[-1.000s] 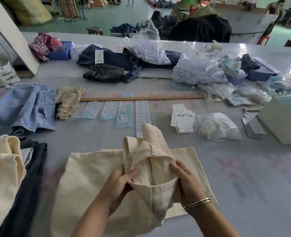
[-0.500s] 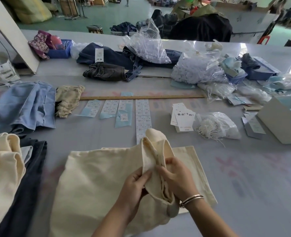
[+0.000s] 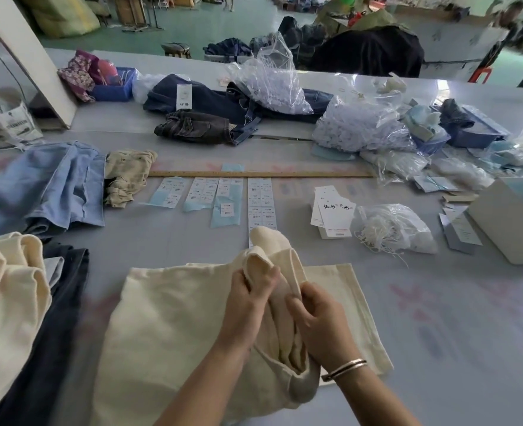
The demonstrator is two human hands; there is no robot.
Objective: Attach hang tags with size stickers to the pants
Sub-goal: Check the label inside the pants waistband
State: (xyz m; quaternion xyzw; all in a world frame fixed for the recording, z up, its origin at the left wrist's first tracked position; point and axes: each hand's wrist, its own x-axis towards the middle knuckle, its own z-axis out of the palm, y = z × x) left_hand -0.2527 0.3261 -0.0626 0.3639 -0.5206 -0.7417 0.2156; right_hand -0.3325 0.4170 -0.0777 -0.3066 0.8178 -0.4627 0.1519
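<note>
Cream pants [image 3: 168,318] lie folded on the grey table in front of me, their waistband bunched up and raised in the middle. My left hand [image 3: 247,299] grips the raised waistband fold from the left. My right hand [image 3: 318,321], a bangle on its wrist, pinches the same fold from the right. Behind the pants lie strips of size stickers [image 3: 260,204] on blue backing. A small stack of white hang tags [image 3: 333,213] sits to their right, next to a clear bag of white strings [image 3: 392,229].
A cream and dark pile of pants [image 3: 14,302] lies at the left, blue pants [image 3: 39,186] behind it. A wooden ruler [image 3: 254,173] crosses the table. A white box [image 3: 512,219] stands at the right. Plastic bags [image 3: 355,124] and dark jeans [image 3: 204,103] crowd the back.
Both hands have drawn together on the waistband, closing the opened top into a narrow bunched fold. The left hand has slid up and to the right along the cloth.
</note>
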